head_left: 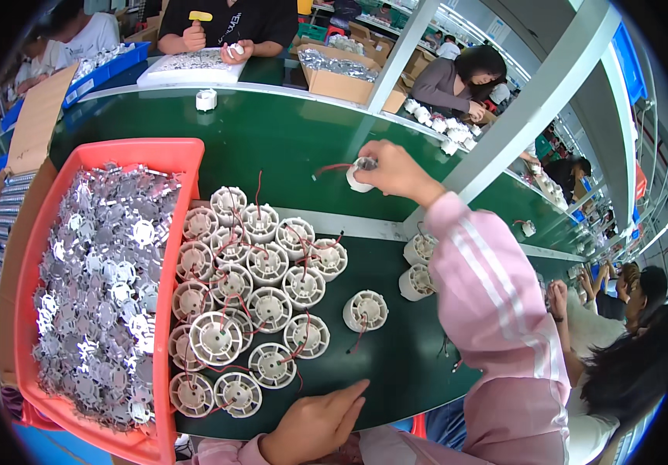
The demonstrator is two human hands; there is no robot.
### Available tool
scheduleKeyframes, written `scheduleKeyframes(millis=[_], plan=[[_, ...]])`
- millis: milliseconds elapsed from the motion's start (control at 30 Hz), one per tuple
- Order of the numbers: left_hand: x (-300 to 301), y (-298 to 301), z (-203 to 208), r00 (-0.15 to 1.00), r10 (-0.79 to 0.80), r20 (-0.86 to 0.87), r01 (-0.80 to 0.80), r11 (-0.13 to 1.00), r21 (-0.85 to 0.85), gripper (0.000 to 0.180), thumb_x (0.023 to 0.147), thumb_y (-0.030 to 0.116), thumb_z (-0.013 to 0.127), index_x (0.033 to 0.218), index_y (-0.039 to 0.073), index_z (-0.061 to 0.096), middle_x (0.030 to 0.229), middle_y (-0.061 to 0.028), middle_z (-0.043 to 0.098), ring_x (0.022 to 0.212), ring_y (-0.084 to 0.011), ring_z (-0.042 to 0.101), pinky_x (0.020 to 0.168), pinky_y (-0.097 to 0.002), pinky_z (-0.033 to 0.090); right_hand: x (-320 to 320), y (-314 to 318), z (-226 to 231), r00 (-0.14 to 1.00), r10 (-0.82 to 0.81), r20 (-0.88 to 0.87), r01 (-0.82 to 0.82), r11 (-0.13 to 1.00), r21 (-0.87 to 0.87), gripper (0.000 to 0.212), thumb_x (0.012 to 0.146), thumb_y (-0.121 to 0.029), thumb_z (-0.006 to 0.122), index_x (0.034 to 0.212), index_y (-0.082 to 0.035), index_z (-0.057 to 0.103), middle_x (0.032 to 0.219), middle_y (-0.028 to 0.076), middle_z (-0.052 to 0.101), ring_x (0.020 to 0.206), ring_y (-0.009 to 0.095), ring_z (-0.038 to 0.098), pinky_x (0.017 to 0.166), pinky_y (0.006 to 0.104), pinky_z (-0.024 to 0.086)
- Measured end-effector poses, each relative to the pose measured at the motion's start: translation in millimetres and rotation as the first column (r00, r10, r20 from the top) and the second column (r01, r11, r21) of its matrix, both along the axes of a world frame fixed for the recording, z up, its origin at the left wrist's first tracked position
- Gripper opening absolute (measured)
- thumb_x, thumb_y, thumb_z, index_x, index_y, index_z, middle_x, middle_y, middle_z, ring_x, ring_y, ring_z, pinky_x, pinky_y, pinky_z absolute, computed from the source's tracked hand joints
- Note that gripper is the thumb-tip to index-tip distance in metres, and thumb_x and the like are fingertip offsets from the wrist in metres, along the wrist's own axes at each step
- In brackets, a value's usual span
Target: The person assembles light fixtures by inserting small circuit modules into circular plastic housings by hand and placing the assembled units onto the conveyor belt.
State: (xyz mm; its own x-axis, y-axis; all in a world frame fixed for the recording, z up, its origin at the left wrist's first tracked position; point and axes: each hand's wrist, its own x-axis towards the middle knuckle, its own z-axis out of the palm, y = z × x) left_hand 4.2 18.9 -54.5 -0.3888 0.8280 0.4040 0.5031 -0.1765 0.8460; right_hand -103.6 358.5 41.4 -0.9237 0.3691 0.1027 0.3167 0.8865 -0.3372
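Stretched out over the green belt, my right hand [396, 169] grips a white round plastic housing [359, 184] from above; a red wire trails from it to the left. My left hand [312, 422] rests low by the table's near edge, fingers extended and nothing in them. Ahead of it stands a single white housing [365, 311] with a red wire. A cluster of similar housings [267, 264], some stacked, fills the table left of centre. Two more housings [418, 282] stand beside my right sleeve, partly hidden by it.
A red bin [187, 159] full of silvery metal plates stands at left, beside a cardboard box [10, 310] of metal parts. A grey post [535, 101] rises at right. One white part [206, 99] sits on the far belt. Co-workers sit across and to the right.
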Motion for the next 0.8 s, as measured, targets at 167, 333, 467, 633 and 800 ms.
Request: scheduleKeyframes(millis=[167, 333, 467, 633, 800], plan=[[-1.0, 2.4, -1.2, 0.999, -0.029, -0.014, 0.028, 0.998, -0.057, 0.028, 0.086, 0.008, 0.060, 0.113, 0.000, 0.060, 0.079, -0.0126, 0.066, 0.058, -0.0263, 0.063, 0.053, -0.0344, 0.052, -24.8, 25.5, -25.0, 0.975, -0.043, 0.217, 0.020, 0.994, 0.108, 0.039, 0.074, -0.024, 0.067, 0.103, 0.001, 0.065, 0.104, 0.023, 0.063, 0.097, 0.035, 0.062, 0.087, 0.0396, 0.048], [-3.0, -3.1, 0.9, 0.999, -0.036, 0.002, 0.036, 0.992, -0.121, 0.030, 0.084, 0.005, 0.060, 0.113, 0.001, 0.060, 0.083, -0.0124, 0.066, 0.058, -0.0253, 0.062, 0.051, -0.0343, 0.051, 46.0, -60.1, 31.2, 0.857, 0.288, 0.428, -0.425, 0.864, 0.268, 0.056, 0.071, -0.011, 0.066, 0.125, -0.004, 0.052, 0.128, 0.019, 0.050, 0.108, 0.038, 0.055, 0.088, 0.0451, 0.048], [-3.9, -4.6, 3.2, 1.000, -0.012, -0.015, 0.012, 1.000, -0.028, 0.035, 0.080, 0.003, 0.061, 0.115, 0.002, 0.059, 0.095, -0.0125, 0.065, 0.066, -0.0247, 0.063, 0.055, -0.0336, 0.052, 114.6, -131.5, 30.8, 0.748, 0.355, 0.560, -0.482, 0.871, 0.092, 0.058, 0.070, -0.010, 0.069, 0.125, -0.007, 0.052, 0.122, 0.017, 0.052, 0.104, 0.036, 0.057, 0.083, 0.0443, 0.049], [1.1, 3.4, 7.4, 0.955, 0.001, -0.295, -0.005, 1.000, -0.014, 0.042, 0.076, 0.001, 0.060, 0.118, 0.001, 0.058, 0.112, -0.0138, 0.058, 0.076, -0.0238, 0.062, 0.061, -0.0314, 0.052, 164.2, -156.7, -9.3, 0.883, 0.328, 0.335, -0.345, 0.939, -0.009, 0.059, 0.068, -0.009, 0.073, 0.124, -0.006, 0.052, 0.119, 0.017, 0.053, 0.095, 0.033, 0.061, 0.077, 0.0395, 0.052], [13.3, 5.1, 2.5, 0.916, 0.222, -0.335, -0.241, 0.970, -0.017, 0.041, 0.074, -0.001, 0.063, 0.115, -0.001, 0.058, 0.112, -0.0144, 0.056, 0.076, -0.0248, 0.061, 0.063, -0.0322, 0.052, 187.5, -180.0, -15.1, 0.926, 0.336, 0.172, -0.333, 0.942, -0.048, 0.060, 0.067, -0.011, 0.076, 0.121, -0.003, 0.053, 0.112, 0.015, 0.057, 0.088, 0.032, 0.063, 0.070, 0.0372, 0.053]])
